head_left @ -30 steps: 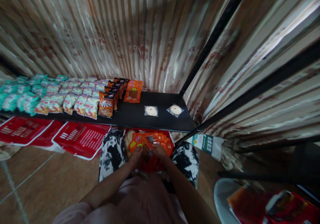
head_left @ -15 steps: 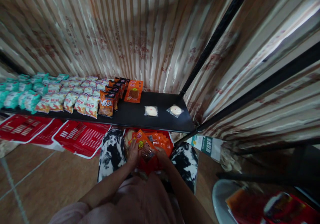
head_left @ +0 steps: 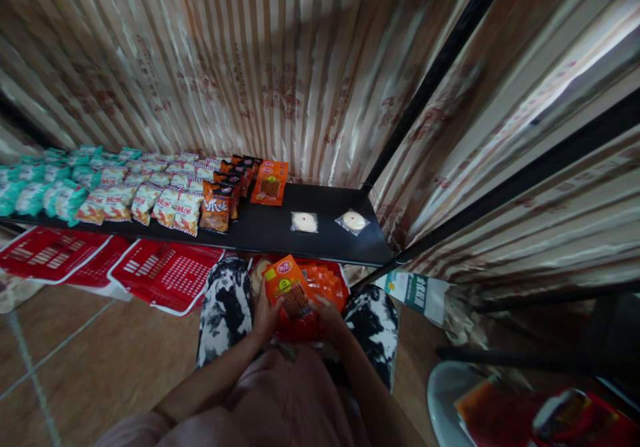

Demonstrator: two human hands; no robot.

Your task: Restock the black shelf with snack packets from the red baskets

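An orange snack packet (head_left: 289,287) with a clear window showing brown strips is held over the red basket between my knees. My left hand (head_left: 267,314) grips its left side, thumb on the front. Against its lower right edge, my right hand (head_left: 326,312) has its fingers closed on the packet. More orange packets (head_left: 327,284) lie in the basket behind my right hand, and pale round items show at its left. On the black shelf (head_left: 255,237) ahead, a matching orange packet (head_left: 271,183) lies near the back, right of the dark orange bags (head_left: 216,206).
Two clear-wrapped white round pieces (head_left: 304,222) lie on the shelf's right part. White bags (head_left: 175,210) and green bags (head_left: 63,200) fill its left. Red baskets (head_left: 165,277) stand beneath. A black post (head_left: 440,67) rises at the right, and a pale basin (head_left: 440,394) sits lower right.
The orange packet in my hands has come up a little and turned more face-on, showing more of its front. Both hands stay on it. The view has shifted slightly.
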